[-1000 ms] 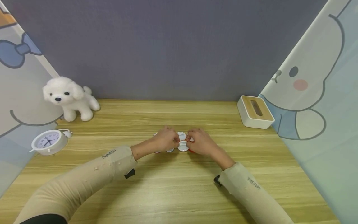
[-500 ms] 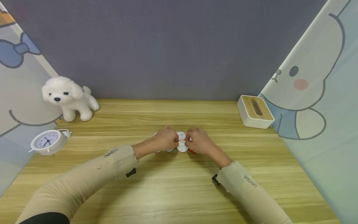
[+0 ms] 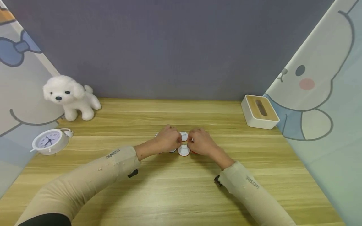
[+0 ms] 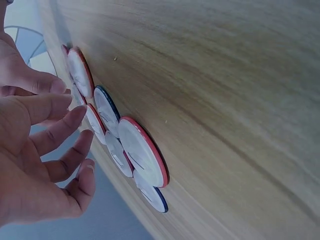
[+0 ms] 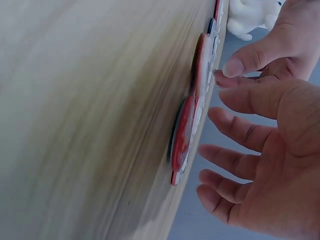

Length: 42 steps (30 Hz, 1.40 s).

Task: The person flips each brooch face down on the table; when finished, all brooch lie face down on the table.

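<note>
Flat round white discs with red or dark blue rims, like button badges lying back side up, sit in a cluster on the wooden table. In the head view one red-rimmed disc lies just in front of the fingertips, and another white disc shows behind them. My left hand and right hand face each other over the cluster, fingertips close together, hiding several discs. The left wrist view shows a larger red-rimmed disc beyond my loosely bent left fingers. In the right wrist view, my relaxed right fingers hang beside a red disc, holding nothing.
A white plush dog stands at the back left, with a white alarm clock in front of it. A white tissue box with a wooden lid is at the back right. A grey panel closes off the table's far edge.
The disc between the hands has dropped from the fingertips and moved slightly toward the person, its red rim now showing. Both hands stay nearly in place; the head view shifts a little.
</note>
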Motion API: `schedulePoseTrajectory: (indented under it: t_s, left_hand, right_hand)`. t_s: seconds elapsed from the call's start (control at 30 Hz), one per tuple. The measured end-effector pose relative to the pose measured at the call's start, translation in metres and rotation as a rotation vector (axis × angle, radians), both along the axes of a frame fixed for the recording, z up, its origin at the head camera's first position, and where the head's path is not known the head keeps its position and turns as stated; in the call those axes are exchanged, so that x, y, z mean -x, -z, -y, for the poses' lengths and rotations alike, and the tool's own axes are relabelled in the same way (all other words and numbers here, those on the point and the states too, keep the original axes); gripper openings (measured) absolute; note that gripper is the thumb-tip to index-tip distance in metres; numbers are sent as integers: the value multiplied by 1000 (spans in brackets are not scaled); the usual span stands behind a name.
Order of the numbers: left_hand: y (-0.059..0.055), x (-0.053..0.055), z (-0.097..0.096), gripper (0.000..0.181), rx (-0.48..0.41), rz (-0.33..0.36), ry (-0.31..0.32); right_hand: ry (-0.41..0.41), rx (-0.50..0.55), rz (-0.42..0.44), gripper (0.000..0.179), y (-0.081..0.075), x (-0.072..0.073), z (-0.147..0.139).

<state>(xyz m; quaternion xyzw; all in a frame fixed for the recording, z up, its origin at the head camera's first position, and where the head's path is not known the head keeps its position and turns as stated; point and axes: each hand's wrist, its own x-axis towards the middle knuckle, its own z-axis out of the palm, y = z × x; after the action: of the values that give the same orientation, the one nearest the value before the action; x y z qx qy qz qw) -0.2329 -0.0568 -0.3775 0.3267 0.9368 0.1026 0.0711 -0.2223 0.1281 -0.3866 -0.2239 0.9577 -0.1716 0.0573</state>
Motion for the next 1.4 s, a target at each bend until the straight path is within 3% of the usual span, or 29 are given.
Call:
schedulePoseTrajectory:
  t_s: [0.27, 0.67, 1.13, 1.4]
  left_hand:
    - [4, -2, -3, 8, 28, 11, -6]
    - [5, -1, -5, 5, 87, -10, -26]
    - [7, 3, -2, 7, 61, -13, -4]
    - [-5, 7, -1, 9, 3, -24, -15]
  right_hand:
    - [-41, -22, 53, 9, 1, -3, 4]
    - [-16, -39, 31, 6, 4, 0, 8]
    - [19, -63, 4, 6, 5, 0, 12]
    - [21, -40, -35, 5, -5, 3, -5]
